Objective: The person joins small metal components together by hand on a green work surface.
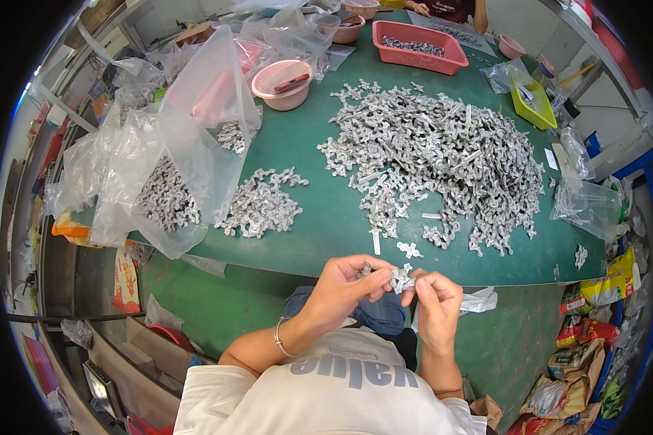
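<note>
Just off the table's near edge, my two hands meet around a small silver-grey metal cross piece. My left hand pinches it from the left, with another grey bit showing between its fingers. From the right, the fingertips of my right hand grip the same piece. A single cross piece lies on the table right beyond my hands. Farther out spreads a big heap of similar grey metal pieces, and to the left is a smaller pile.
On the green table, clear plastic bags with metal pieces fill the left. A pink bowl, a red tray and a yellow-green basket stand farther back. Across the table, another person's hand shows. Sacks line the right.
</note>
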A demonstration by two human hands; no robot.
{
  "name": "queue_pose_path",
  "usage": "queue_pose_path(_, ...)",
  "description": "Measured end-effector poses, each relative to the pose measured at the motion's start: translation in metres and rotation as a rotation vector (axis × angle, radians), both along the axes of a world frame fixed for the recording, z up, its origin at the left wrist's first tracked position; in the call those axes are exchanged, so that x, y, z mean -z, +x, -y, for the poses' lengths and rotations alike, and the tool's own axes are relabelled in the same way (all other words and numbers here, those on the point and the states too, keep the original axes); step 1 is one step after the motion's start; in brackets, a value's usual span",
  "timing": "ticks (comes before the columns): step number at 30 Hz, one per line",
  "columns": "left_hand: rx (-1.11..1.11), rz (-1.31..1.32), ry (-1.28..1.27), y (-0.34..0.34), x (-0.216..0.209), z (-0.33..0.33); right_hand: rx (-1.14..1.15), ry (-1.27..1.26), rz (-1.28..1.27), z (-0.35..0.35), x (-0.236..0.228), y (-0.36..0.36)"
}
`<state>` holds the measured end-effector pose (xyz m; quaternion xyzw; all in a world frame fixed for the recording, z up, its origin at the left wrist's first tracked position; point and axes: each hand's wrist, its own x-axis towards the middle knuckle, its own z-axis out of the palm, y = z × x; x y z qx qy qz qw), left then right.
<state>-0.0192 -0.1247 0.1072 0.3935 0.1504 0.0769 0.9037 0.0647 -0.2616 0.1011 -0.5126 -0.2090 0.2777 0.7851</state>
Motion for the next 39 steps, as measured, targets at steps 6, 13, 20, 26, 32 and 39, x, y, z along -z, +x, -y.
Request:
queue_pose_path(6,-0.007,0.014,0.023,-0.001,-0.003,0.001,-0.023,0.002,-0.075,0.0,-0.007,-0.007)
queue_pose_path(13,0.015,0.016,0.068,-0.005,-0.008,0.001,-0.016,-0.067,-0.007,0.003,-0.015,-0.009)
queue_pose_path(20,0.045,0.02,0.011,-0.005,-0.009,0.003,-0.083,0.038,-0.086,0.006,-0.016,-0.009)
queue_pose_path(26,0.044,0.035,0.019,-0.006,-0.009,0.003,-0.101,0.057,-0.103,0.007,-0.018,-0.011)
queue_pose_path(32,0.044,0.07,0.072,-0.008,-0.012,0.003,-0.08,0.033,0.01,0.009,-0.017,-0.012)
queue_pose_path(39,0.064,0.076,0.099,-0.011,-0.017,0.004,-0.085,0.042,0.026,0.012,-0.021,-0.015)
